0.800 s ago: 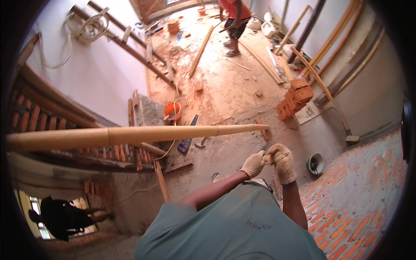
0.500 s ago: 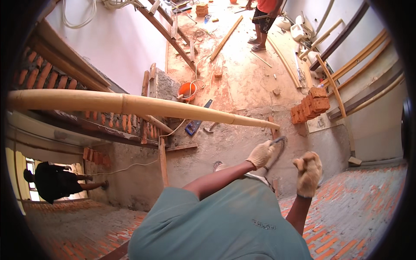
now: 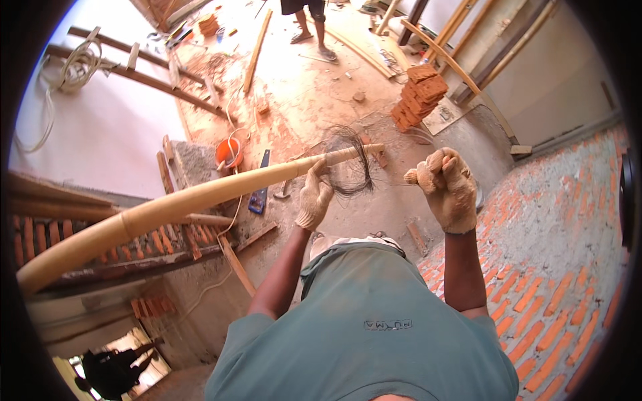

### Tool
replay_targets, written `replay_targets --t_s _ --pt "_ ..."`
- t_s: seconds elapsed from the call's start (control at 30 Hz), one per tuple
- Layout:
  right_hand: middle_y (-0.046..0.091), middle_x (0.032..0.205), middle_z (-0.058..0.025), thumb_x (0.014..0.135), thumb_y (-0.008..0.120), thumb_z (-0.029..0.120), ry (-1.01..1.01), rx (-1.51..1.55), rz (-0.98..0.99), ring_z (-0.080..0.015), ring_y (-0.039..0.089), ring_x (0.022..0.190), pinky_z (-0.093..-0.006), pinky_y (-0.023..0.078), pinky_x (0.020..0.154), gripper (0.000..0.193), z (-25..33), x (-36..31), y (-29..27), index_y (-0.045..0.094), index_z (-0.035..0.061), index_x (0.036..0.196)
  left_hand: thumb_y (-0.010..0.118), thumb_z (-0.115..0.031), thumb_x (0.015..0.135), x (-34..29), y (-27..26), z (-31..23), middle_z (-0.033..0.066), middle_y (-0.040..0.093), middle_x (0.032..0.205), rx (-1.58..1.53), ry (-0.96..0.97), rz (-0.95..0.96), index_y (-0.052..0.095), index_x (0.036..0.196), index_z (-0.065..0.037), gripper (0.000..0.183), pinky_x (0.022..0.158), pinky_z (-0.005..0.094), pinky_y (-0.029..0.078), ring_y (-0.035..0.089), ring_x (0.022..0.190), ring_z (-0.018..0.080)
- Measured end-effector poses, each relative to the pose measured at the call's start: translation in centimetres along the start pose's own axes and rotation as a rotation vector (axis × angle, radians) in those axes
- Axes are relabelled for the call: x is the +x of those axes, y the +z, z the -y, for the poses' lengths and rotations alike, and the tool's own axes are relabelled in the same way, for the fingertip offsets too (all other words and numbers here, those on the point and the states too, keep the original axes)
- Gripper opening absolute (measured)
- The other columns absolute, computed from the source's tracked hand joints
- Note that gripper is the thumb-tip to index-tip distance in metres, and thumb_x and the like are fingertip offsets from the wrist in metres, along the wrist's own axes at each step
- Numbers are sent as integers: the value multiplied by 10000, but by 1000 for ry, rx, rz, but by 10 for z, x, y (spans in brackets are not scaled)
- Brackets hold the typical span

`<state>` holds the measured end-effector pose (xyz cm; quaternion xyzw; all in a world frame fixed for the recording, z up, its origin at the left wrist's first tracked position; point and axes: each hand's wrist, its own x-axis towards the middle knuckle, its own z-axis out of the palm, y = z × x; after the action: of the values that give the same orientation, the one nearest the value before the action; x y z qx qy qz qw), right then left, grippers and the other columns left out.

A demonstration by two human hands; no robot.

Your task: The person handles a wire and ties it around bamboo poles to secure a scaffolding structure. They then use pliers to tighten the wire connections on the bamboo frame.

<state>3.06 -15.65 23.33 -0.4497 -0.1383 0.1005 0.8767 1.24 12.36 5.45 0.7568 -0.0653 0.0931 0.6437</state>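
Note:
A loose coil of thin dark wire (image 3: 366, 175) hangs from my gloved left hand (image 3: 314, 199), whose fingers close on its left side. To the right, my gloved right hand (image 3: 452, 190) is raised with its fingers curled tight. A fine strand of wire runs from the coil toward its thumb, so that hand appears to pinch the strand's end. A long bamboo pole (image 3: 200, 194) slants from the left and ends just beyond the coil. The left fingertips overlap the pole in view; whether they touch it I cannot tell.
A handsaw (image 3: 259, 184), a hammer (image 3: 283, 190) and an orange bucket (image 3: 229, 152) are on the floor beyond the pole. Stacked bricks (image 3: 420, 97) stand ahead right. A brick wall (image 3: 542, 301) rises at right. One person (image 3: 311, 27) stands far ahead, another (image 3: 114, 371) at lower left.
Both hands have risen and moved forward, and the wire coil now spreads open in front of the pole's end. My view has turned, shifting the pole and floor items.

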Motion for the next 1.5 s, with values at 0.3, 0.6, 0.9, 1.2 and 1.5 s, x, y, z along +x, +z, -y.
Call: replay_targets --t_s 0.3,0.6,0.9,1.2,1.5 --pt "365 681 57 1054 596 400 -92 427 141 -109 401 632 -377 385 801 321 45 28 28 544 149 861 899 -282 814 5 112 47 214 471 1539 -381 -270 601 -17 1674 -126 1266 1170 427 384 476 1405 343" --pt "313 650 62 1053 612 325 -360 419 -2 -102 369 602 -363 401 811 263 98 20 -6 566 155 858 681 -281 1018 20 154 -17 69 646 1164 -825 -481 852 475 1391 -72 475 964 338 516 657 1069 183" --pt "348 636 6 1039 574 144 -571 542 -117 -146 387 611 -414 492 846 220 143 27 -35 676 -9 918 755 -274 955 49 156 -72 53 640 1100 -266 -408 931 484 1448 -57 603 813 308 522 606 904 140" --pt "331 634 19 978 600 62 -799 536 -141 -111 341 584 -349 422 768 116 210 -28 -84 610 60 862 614 -426 1004 56 98 -9 251 697 1069 462 34 799 594 1285 -80 446 845 523 523 657 1006 458" --pt "427 712 7 1007 642 133 -702 -399 -754 -101 405 609 -313 439 710 60 217 -127 -140 592 116 980 641 -407 986 -13 1 87 274 706 1157 415 -553 719 653 1246 -42 448 931 460 516 681 1105 410"
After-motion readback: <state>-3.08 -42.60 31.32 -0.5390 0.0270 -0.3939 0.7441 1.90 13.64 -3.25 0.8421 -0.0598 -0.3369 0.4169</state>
